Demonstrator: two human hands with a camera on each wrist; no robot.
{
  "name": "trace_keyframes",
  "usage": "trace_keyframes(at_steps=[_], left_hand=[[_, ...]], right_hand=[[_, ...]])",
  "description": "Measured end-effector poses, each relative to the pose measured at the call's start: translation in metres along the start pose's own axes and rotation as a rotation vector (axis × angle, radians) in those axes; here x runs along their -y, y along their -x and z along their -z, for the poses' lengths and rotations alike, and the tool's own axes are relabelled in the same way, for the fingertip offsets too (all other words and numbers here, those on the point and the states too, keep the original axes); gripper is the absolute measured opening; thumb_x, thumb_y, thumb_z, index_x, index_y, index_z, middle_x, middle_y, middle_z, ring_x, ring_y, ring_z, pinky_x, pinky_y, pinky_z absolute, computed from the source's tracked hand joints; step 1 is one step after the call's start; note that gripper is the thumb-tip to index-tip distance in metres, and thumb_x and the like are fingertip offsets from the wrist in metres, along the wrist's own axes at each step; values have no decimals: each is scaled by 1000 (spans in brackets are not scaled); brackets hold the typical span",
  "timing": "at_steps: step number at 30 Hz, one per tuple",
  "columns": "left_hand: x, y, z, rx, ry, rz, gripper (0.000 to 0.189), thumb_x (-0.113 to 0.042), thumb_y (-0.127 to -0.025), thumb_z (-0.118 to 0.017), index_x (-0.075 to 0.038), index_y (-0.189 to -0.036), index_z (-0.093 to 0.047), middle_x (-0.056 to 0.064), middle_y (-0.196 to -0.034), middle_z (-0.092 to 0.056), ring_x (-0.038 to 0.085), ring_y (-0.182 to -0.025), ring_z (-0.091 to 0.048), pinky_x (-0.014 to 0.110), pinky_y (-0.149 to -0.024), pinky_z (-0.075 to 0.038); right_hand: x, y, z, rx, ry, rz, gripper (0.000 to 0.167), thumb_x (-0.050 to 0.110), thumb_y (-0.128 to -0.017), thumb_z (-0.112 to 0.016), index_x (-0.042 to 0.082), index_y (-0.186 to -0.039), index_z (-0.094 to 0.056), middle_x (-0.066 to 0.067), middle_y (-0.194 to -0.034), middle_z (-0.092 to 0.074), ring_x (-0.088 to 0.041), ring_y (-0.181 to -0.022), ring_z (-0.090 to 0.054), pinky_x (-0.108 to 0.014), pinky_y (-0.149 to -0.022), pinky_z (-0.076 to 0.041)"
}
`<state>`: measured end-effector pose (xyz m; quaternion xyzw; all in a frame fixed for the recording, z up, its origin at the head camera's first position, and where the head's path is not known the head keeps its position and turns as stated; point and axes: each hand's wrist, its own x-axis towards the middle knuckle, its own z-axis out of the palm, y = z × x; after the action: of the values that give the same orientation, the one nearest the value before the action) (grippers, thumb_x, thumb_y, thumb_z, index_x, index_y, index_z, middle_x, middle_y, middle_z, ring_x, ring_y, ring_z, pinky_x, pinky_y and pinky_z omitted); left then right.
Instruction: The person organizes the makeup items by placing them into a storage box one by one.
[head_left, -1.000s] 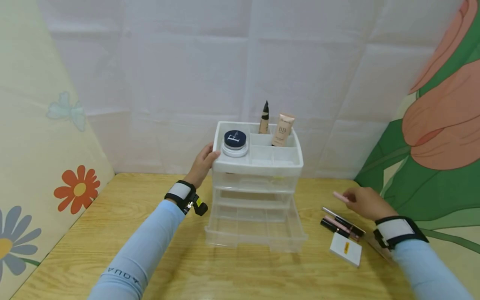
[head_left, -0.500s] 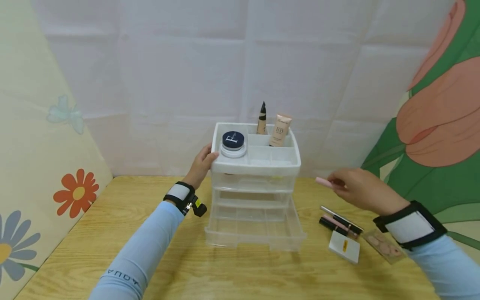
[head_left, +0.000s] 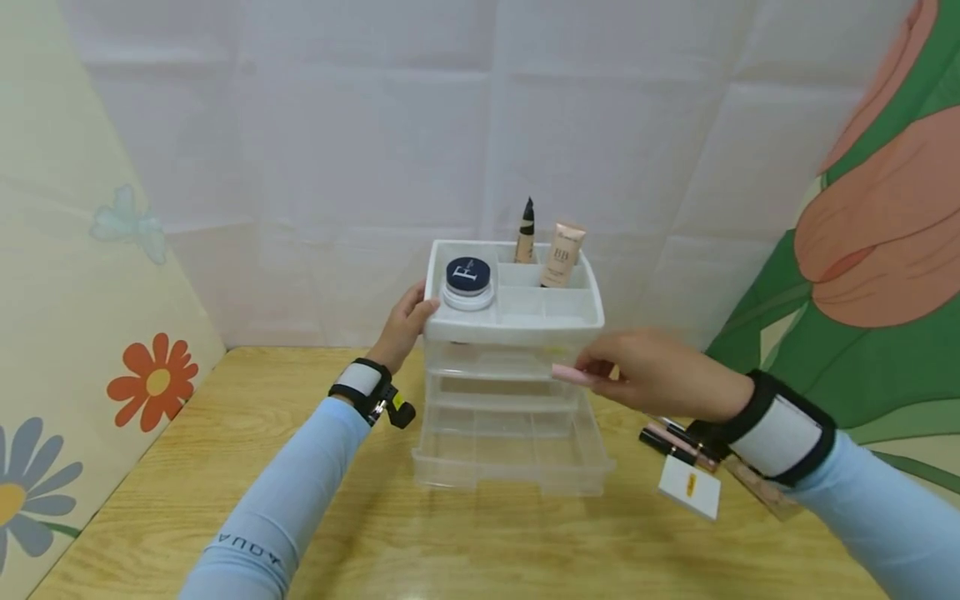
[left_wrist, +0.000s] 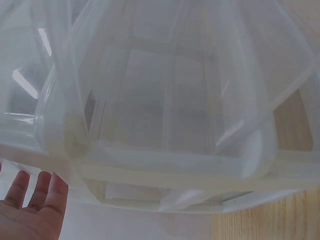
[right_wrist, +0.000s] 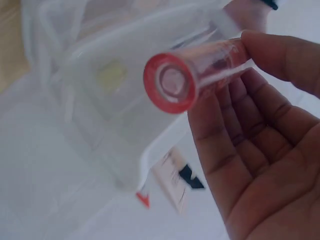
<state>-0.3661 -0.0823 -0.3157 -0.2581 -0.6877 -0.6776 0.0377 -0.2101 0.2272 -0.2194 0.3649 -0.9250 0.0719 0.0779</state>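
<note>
At the left, the left hand (head_left: 402, 327) stays at the left far side of the white organizer (head_left: 513, 335), with the thumb at its front corner; the left wrist view shows fingers rather straight, resting at the wall and not curled round it. On the organizer's top tray, the round jar with dark lid (head_left: 468, 277) sits left, and the dark-tipped tube (head_left: 527, 233) and the BB tube (head_left: 562, 254) stand in the far compartments at right; below, the bottom drawer (head_left: 513, 475) is pulled out toward the near side. The pink tube (head_left: 573, 375) is what has changed; 1 second ago it was above the small items at right, and now it is in front of the organizer's right part, so the way across seems nearly done; the right hand (head_left: 663, 375) pinches it between thumb and fingers, almost closed. Farther right lie the slim tubes (head_left: 678, 442), the white case (head_left: 690, 487) and the palette (head_left: 757, 492), partly hidden by the wrist. For moving, the tray rim and the drawer's raised walls are the edges to respect; the drawer is open from above, and between it and the white case a strip of table (head_left: 633, 508) gives room.
</note>
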Motion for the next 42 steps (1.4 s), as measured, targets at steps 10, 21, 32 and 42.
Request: trace_keyframes(at_steps=[10,21,32,42], left_hand=[[-1,1,0,7,12,18,58,-27,-99,-45,-6,-151,-29,18,-146,-41,34,-123,-47,49,-101,-41],[3,4,1,-11,5,29,58,-25,-98,-44,-3,-150,-30,20,-144,-42,33,-120,-48,46,-99,-42],[5,0,-2,-11,1,23,63,-28,-97,-46,-2,-151,-28,19,-145,-41,33,-125,-45,49,-101,-40],[1,-1,-1,-14,6,10,59,-26,-98,-45,-4,-150,-31,19,-144,-42,32,-122,-47,48,-100,-41]], right_hand=[[12,-42,-18,240,-180,-5,10,15,-90,-69,18,-99,-71,14,-86,-64,-5,-77,-58,-27,-69,-51],[29,-74,-59,399,-149,-27,9,15,-84,-74,21,-87,-69,15,-75,-59,-6,-69,-56,-26,-65,-50],[33,-82,-87,549,-164,-66,16,9,-80,-76,22,-81,-67,12,-76,-60,-7,-71,-56,-26,-65,-49],[29,-86,-105,588,-161,-33,18,3,-80,-73,20,-82,-65,10,-76,-58,-8,-72,-54,-26,-65,-48]])
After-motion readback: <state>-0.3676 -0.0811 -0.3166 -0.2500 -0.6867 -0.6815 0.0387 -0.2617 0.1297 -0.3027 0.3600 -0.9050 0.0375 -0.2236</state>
